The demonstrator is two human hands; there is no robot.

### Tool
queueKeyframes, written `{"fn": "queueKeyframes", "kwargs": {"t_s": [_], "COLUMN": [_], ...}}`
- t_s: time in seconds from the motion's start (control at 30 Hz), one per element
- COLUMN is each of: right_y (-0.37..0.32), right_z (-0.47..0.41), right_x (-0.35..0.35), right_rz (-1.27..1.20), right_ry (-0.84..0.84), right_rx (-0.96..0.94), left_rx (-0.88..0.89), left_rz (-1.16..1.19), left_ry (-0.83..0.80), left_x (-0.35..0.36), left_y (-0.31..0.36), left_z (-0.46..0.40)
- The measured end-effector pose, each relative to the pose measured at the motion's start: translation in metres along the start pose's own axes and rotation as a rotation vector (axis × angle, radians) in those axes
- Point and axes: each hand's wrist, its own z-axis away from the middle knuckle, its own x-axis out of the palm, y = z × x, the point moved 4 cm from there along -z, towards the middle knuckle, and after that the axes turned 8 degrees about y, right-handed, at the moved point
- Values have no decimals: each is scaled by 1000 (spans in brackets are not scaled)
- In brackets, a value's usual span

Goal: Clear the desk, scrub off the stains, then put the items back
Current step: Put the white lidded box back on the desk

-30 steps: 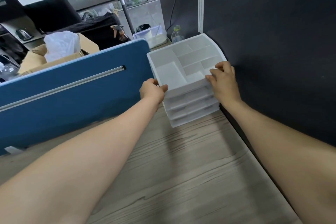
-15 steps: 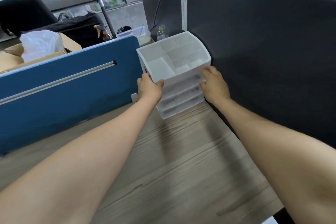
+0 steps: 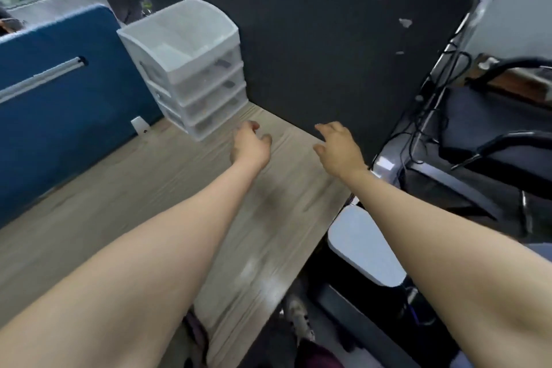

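Drawers stacked in a white plastic organiser (image 3: 191,69) stand in the far corner of the worktop (image 3: 167,188), where the blue divider (image 3: 59,104) meets the dark partition (image 3: 313,39). By the look of it, this is the last part of the task, putting items back: the organiser sits in its corner, upright, with its open tray on top and three drawers below, and nothing touches it. No stain shows clearly on the wood-grain surface, though the picture is blurred.

Both bare forearms stretch forward over the worktop. The left hand (image 3: 251,146) hovers just in front of the organiser's lower corner, near it but apart, with the fingers (image 3: 254,127) loosely curled and holding nothing. The right hand (image 3: 339,148) hangs near the foot of the dark partition, close to the worktop's right edge, palm down, fingers spread and empty.

Apart from the organiser, the worktop is bare, so the next move probably calls for fetching another item from wherever the cleared things were set; none of them can be made out here. To the right, beyond the edge, a chair (image 3: 493,143) with dark armrests and some cables (image 3: 430,104) are visible, and a pale grey lid or seat (image 3: 364,248) lies below the right forearm.
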Motion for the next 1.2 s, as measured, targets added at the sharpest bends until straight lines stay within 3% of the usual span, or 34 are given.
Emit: {"fn": "queueKeyframes", "kwargs": {"t_s": [0.33, 0.67, 0.93, 1.07, 1.2], "right_y": [157, 333, 412, 440, 461], "right_z": [129, 185, 182, 183, 192], "right_x": [-31, 30, 112, 156, 190], "right_rz": [60, -47, -130, -205, -402], "right_ry": [11, -162, -261, -328, -335], "right_rx": [413, 792, 929, 995, 1145], "left_rx": [193, 18, -254, -510, -563], "left_rz": [-147, -325, -359, -261, -234], "left_ry": [-315, -532, -411, -299, -225], "left_x": [125, 283, 361, 390, 408], "left_y": [10, -46, -122, -162, -192], "left_z": [119, 182, 160, 143, 134]}}
